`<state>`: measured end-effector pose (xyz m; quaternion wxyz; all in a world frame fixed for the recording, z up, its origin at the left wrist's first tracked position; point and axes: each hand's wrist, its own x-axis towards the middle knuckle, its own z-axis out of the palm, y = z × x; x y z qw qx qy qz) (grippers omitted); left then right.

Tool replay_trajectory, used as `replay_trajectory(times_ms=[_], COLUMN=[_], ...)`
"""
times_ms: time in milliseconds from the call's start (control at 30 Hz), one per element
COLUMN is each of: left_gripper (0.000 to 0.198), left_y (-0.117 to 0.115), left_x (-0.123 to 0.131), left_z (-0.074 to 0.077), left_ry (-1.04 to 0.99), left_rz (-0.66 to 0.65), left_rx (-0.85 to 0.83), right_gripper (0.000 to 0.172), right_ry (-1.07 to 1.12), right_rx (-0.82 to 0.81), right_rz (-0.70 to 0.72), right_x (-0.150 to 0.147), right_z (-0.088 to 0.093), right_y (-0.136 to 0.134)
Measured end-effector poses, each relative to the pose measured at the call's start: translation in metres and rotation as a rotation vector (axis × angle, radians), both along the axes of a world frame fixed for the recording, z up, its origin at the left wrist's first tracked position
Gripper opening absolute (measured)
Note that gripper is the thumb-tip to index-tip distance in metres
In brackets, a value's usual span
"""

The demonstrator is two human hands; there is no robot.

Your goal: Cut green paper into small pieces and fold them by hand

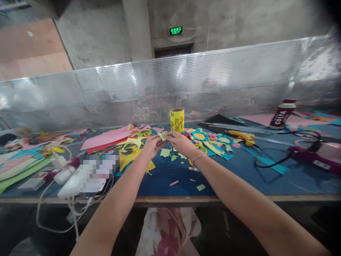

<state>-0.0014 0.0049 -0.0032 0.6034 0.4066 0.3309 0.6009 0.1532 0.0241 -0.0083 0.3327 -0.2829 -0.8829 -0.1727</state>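
Note:
Both of my hands meet over the middle of the blue table. Between them is a small piece of pale green paper (161, 136). My left hand (153, 145) pinches it from the left, and my right hand (180, 141) has its fingertips on its right side. Just behind my hands stands a yellow roll of tape (177, 120), upright. Pale green paper scraps (165, 153) lie below my fingers. Right of my right hand sits a pile of blue and yellow paper flowers (200, 136) with small coloured pieces.
A yellow glue gun (243, 136) with a black cord lies to the right, near a purple power strip (317, 156) and a dark red COSTA bottle (282, 114). At left are pink sheets (105, 138), a phone (102, 174) and white cables. A perforated metal screen (128, 94) runs along the back.

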Motion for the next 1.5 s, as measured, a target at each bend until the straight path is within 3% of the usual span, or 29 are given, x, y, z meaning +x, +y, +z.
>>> replay_trajectory(times_ms=[700, 867, 1000, 1233, 1367, 1500], left_gripper=[0.009, 0.011, 0.023, 0.029, 0.028, 0.028], left_y=[-0.001, 0.001, 0.001, 0.001, 0.002, 0.0], left_x=[-0.002, -0.003, -0.003, 0.0, 0.001, 0.002], left_z=[0.002, 0.001, -0.002, -0.004, -0.005, -0.002], left_ry=[0.081, 0.092, 0.169, 0.299, 0.318, 0.205], left_rz=[-0.025, 0.037, 0.087, 0.167, 0.217, 0.26], left_rx=[0.023, 0.029, 0.096, 0.235, 0.279, 0.262], right_gripper=[0.043, 0.043, 0.04, 0.019, 0.017, 0.016], right_ry=[-0.047, 0.03, 0.309, 0.835, 0.902, 0.886], right_rx=[-0.029, -0.072, -0.227, -0.805, -0.875, -0.901], right_rz=[-0.016, 0.086, 0.195, 0.242, 0.246, 0.254], right_x=[0.007, 0.005, -0.002, -0.015, -0.015, -0.015], right_z=[0.0, 0.001, 0.003, 0.002, 0.001, 0.001], right_y=[0.007, 0.003, -0.003, -0.001, 0.002, 0.002])
